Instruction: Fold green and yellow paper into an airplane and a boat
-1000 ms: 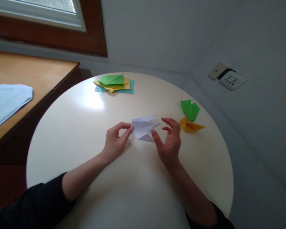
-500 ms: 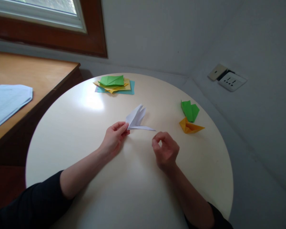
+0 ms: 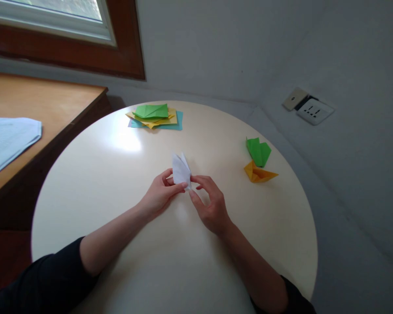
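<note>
Above the middle of the round table I hold a piece of white origami paper (image 3: 181, 170), folded with two points standing up. My left hand (image 3: 163, 189) grips it from the left, the thumb across its lower front and the fingers behind. From the right, my right hand (image 3: 210, 203) meets its lower right edge, index fingertip against the side and thumb tip at the bottom corner. The small fold between those right fingertips is mostly hidden.
A green folded paper (image 3: 259, 151) and an orange folded paper (image 3: 259, 173) lie at the right of the white round table (image 3: 150, 270). At its far edge is a stack of coloured papers (image 3: 155, 117). A wooden desk (image 3: 62, 98) with a pale blue folded item (image 3: 11, 137) stands left.
The white origami paper has turned more upright, and its long thin point no longer sticks out to the right. My right hand has moved left and now touches it.
</note>
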The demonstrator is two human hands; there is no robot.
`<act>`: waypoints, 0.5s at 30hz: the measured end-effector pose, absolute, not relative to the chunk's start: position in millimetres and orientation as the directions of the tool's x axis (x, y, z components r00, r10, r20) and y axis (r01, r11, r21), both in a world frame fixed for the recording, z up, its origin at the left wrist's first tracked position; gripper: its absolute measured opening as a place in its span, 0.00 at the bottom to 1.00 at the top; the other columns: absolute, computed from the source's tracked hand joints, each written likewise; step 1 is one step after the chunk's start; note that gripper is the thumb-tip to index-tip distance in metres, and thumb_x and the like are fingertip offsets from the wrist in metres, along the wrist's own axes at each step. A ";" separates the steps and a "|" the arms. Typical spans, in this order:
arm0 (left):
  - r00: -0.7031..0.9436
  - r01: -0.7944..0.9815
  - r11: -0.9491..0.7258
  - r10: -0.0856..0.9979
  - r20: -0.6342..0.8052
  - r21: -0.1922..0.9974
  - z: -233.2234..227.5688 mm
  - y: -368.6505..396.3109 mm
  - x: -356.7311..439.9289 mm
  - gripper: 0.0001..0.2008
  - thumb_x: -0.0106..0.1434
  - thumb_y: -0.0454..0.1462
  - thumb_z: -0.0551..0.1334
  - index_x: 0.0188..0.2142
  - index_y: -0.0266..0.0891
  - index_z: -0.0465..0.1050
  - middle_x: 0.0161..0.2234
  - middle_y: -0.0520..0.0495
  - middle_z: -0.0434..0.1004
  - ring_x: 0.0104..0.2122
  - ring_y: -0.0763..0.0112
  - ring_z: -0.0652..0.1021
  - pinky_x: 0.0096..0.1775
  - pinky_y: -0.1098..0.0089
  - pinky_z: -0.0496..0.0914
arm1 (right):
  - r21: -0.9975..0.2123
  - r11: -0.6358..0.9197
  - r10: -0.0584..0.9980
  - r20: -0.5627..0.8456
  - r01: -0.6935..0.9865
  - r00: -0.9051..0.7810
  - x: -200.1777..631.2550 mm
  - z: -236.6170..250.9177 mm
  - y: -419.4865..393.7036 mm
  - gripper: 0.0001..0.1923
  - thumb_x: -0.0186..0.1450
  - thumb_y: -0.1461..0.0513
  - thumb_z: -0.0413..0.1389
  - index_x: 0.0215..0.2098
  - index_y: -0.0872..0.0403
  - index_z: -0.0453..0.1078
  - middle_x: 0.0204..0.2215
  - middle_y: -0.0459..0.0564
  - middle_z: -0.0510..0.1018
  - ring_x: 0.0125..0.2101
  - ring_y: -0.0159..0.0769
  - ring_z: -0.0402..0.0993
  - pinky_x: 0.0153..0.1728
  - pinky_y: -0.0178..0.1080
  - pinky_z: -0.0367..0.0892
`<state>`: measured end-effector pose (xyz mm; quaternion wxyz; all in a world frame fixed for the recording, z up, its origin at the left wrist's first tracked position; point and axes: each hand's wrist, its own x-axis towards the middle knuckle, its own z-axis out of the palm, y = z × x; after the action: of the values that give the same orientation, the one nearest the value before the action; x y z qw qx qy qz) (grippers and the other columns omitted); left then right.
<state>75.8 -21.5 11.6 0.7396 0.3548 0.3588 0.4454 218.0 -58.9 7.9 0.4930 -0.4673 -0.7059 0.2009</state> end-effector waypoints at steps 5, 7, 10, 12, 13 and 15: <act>0.392 -0.360 0.292 0.909 -0.140 0.886 7.6 -21.8 77.4 0.16 0.44 0.37 0.71 0.32 0.35 0.72 0.28 0.48 0.77 0.29 0.71 0.76 0.34 0.72 0.69 | -0.784 0.448 0.880 0.471 0.430 -0.057 217.1 3.6 -56.3 0.10 0.60 0.62 0.54 0.41 0.51 0.67 0.38 0.51 0.72 0.40 0.36 0.70 0.36 0.40 0.70; 0.401 -0.315 0.238 0.911 -0.098 0.919 6.9 -22.1 77.3 0.17 0.45 0.37 0.71 0.35 0.36 0.72 0.29 0.48 0.77 0.30 0.70 0.76 0.34 0.71 0.69 | -0.799 0.426 0.885 0.465 0.425 -0.013 217.5 1.5 -55.2 0.09 0.59 0.62 0.56 0.39 0.51 0.68 0.38 0.51 0.72 0.41 0.37 0.69 0.37 0.41 0.70; 0.463 -0.235 0.178 0.885 -0.051 0.956 7.8 -23.4 77.2 0.17 0.46 0.38 0.70 0.36 0.36 0.72 0.30 0.47 0.76 0.31 0.68 0.75 0.34 0.71 0.68 | -0.851 0.377 0.897 0.434 0.367 0.084 218.5 -2.1 -53.5 0.06 0.59 0.61 0.56 0.35 0.52 0.69 0.43 0.53 0.70 0.45 0.38 0.68 0.42 0.43 0.69; 0.491 -0.204 0.156 0.870 -0.037 0.966 8.8 -24.4 76.8 0.15 0.48 0.39 0.68 0.35 0.35 0.72 0.30 0.47 0.76 0.32 0.67 0.75 0.34 0.70 0.68 | -0.896 0.340 0.919 0.380 0.285 0.100 218.8 -3.8 -52.4 0.05 0.60 0.60 0.55 0.33 0.53 0.69 0.44 0.54 0.71 0.45 0.39 0.69 0.44 0.43 0.68; 0.490 -0.198 0.150 0.871 -0.035 0.969 9.2 -24.7 76.4 0.14 0.49 0.40 0.67 0.34 0.35 0.72 0.30 0.47 0.76 0.32 0.67 0.75 0.34 0.70 0.67 | -0.919 0.313 0.936 0.342 0.241 0.087 218.7 -4.3 -51.9 0.05 0.60 0.60 0.55 0.33 0.53 0.69 0.42 0.53 0.72 0.43 0.39 0.71 0.43 0.43 0.68; 0.456 -0.190 0.145 0.889 -0.044 0.971 9.7 -24.9 75.3 0.12 0.52 0.41 0.66 0.33 0.35 0.73 0.28 0.48 0.75 0.30 0.68 0.75 0.32 0.71 0.67 | -0.952 0.250 0.964 0.262 0.177 0.047 218.1 -4.6 -51.4 0.06 0.60 0.59 0.55 0.32 0.54 0.69 0.34 0.51 0.76 0.36 0.37 0.73 0.40 0.42 0.69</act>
<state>75.3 -24.9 9.7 0.6775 0.5187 0.3369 0.3980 218.1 -51.4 -4.6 0.5336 -0.4886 -0.5835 0.3689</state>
